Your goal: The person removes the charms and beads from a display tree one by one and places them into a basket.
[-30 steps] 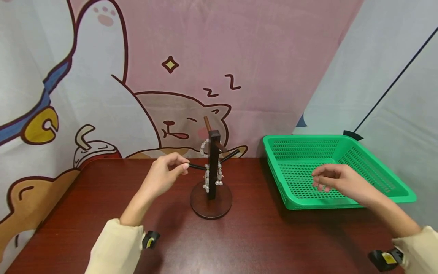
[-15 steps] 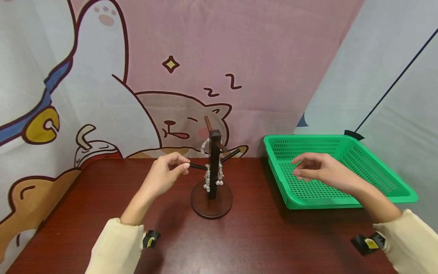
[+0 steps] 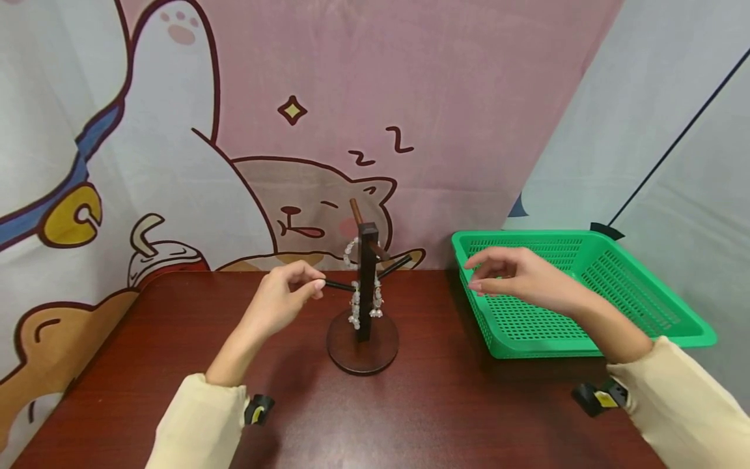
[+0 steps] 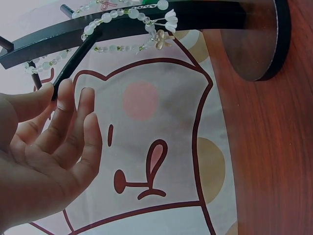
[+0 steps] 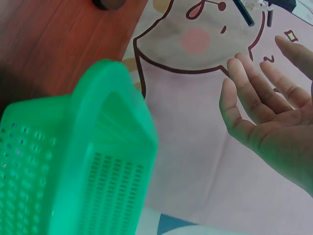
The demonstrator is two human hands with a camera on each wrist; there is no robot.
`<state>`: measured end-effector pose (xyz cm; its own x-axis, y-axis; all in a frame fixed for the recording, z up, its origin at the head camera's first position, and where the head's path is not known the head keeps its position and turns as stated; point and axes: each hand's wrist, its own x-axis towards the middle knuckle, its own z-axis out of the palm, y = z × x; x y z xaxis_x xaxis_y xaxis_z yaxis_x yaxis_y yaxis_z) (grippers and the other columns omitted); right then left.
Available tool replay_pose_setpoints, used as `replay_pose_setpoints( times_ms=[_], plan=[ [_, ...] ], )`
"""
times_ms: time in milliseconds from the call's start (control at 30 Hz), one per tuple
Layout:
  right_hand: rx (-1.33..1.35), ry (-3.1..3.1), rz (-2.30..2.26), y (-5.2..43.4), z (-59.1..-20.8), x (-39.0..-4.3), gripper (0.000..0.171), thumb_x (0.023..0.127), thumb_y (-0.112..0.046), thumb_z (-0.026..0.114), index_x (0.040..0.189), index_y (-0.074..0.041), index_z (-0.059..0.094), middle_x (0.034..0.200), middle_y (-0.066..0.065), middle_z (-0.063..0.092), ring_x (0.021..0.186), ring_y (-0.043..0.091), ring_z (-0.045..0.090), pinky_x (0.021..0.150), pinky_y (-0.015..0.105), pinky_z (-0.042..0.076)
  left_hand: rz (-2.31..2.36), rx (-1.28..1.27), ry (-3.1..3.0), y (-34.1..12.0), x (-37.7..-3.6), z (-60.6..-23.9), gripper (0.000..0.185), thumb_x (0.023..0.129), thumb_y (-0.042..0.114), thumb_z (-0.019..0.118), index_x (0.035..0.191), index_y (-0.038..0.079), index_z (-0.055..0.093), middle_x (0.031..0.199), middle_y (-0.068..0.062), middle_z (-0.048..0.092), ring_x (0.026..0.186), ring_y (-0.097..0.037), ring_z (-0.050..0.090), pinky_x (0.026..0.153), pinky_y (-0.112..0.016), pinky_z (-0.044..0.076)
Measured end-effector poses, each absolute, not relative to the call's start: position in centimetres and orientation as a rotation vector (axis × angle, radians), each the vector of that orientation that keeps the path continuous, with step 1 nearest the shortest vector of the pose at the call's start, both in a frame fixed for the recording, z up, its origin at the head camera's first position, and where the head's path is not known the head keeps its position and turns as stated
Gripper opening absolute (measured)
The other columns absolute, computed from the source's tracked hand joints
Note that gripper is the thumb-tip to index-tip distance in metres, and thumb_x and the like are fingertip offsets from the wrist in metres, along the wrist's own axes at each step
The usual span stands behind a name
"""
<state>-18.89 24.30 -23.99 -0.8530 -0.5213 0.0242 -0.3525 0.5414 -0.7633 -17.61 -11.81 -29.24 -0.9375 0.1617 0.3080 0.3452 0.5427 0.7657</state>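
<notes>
A dark wooden stand (image 3: 366, 273) with pegs rises from a round base (image 3: 362, 345) at the table's middle. Pale beaded bracelets (image 3: 375, 303) hang on it, and the left wrist view shows the beads (image 4: 127, 14) draped over the post. My left hand (image 3: 316, 284) pinches the end of the stand's left peg (image 4: 78, 61) between thumb and forefinger. Over the left rim of the green basket (image 3: 527, 236), my right hand (image 3: 477, 273) hovers with loosely spread fingers and holds nothing. The right wrist view shows that hand (image 5: 264, 112) with an empty palm.
The stand and basket sit on a dark red-brown table (image 3: 439, 404). A cartoon cat curtain (image 3: 328, 130) hangs close behind. The basket (image 5: 98, 147) looks empty, and its near wall stands a hand's width right of the stand's base.
My right hand has moved left from inside the basket to above its left rim, nearer the stand. The left hand kept its pinch on the peg.
</notes>
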Motion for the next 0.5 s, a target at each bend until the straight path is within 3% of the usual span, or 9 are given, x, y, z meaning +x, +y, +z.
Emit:
replay_pose_setpoints(
  times_ms=[500],
  plan=[
    [-0.843,2.473,-1.218,21.3,-24.4,-20.0,0.029,0.086,-0.013,0.063,0.113,-0.004,0.057,0.095,0.009,0.064,0.085,0.020,0.063,0.077,0.035,0.049,-1.345,-0.429,-2.584,-11.8,-17.7,-29.4,0.007,0.087,0.010,0.063,0.090,0.005,0.066,0.071,-0.002,0.064,0.066,-0.014,0.056,0.058,-0.031,0.038]
  ],
)
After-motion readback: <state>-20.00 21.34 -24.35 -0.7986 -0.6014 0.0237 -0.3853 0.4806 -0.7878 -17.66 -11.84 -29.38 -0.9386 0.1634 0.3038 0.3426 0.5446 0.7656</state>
